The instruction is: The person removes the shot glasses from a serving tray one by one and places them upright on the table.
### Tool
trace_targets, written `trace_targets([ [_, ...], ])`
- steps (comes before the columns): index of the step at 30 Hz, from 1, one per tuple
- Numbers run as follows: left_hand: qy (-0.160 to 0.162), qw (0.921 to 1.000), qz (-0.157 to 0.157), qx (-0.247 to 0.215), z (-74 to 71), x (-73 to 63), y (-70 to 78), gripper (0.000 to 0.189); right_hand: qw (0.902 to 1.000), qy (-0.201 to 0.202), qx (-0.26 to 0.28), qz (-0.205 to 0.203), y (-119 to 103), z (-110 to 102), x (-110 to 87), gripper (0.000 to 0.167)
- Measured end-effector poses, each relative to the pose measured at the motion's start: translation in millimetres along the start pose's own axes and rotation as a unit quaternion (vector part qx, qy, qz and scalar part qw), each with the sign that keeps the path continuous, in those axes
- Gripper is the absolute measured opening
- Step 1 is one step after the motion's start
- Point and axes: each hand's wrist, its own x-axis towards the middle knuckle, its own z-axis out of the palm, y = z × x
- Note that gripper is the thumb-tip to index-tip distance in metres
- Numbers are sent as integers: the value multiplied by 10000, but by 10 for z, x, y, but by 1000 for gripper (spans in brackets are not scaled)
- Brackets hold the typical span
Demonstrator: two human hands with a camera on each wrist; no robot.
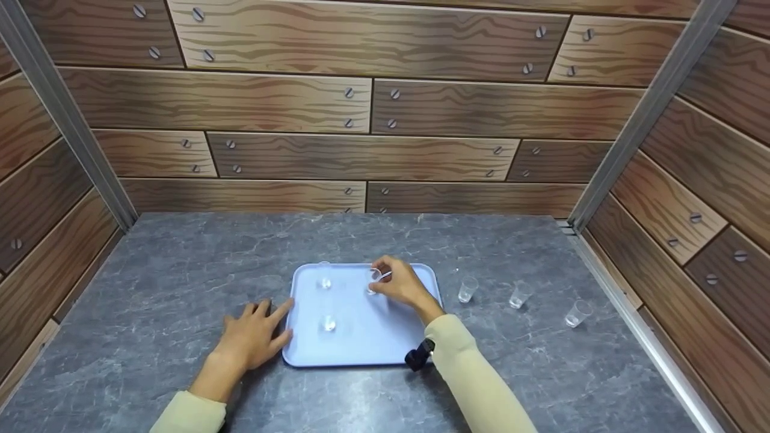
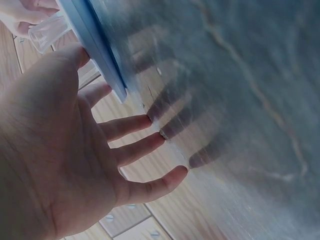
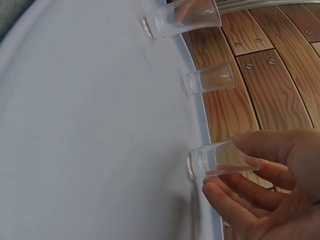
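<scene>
1. The left hand [image 1: 249, 337] has its fingers spread apart: thumb and index finger touch the left edge of a pale blue, rectangular tray with a raised rim [image 1: 367, 352], while the other fingertips rest on the grey, marble-patterned tabletop [image 1: 138, 337]. A sharp thumb push could slide the tray and topple what stands on it.

2. Right of those fingers, two small, clear, flared cups stand upright on the tray: the rear cup [image 1: 325, 281] beyond the index fingertip, the front cup [image 1: 329, 325] level with the gap between thumb and index. Their narrow bases probably make them easy to tip.

3. Between the thumb and fingertips of the right hand [image 1: 400, 285], clamped on its sides, is a matching clear, flared held cup [image 3: 205, 162], base down over the tray's rear part; I cannot tell whether it touches. An uneven release could tilt it.

4. Nearer the wearer than the right fingers, a small black wrist device [image 1: 419, 356] appears over the tray's front-right part; a dipping forearm could catch it on the rim.

5. Right of the right fingers, on the tabletop, stand the nearest cup [image 1: 467, 290], middle cup [image 1: 518, 296] and farthest cup [image 1: 578, 313], all clear and flared. A careless outward arm swing could knock them over.
</scene>
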Motion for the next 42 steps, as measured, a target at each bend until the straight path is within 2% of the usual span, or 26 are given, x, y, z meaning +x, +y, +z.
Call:
trace_targets([
  [9, -23, 10000, -18, -4, -4, -7, 8, 61, 9995, -107, -273, -73, -80, -107, -110, 32],
  [18, 31, 10000, -4, -3, -2, 1, 16, 61, 9971, -223, -560, -462, -144, -253, -273, 31],
  [32, 39, 10000, 7, 54, -5, 0, 4, 61, 9966, -171, -702, -393, 11, -634, -599, 30],
  [42, 2, 10000, 5, -25, 10, 11, 0, 61, 9970, 101, -581, -496, 320, -975, -937, 31],
])
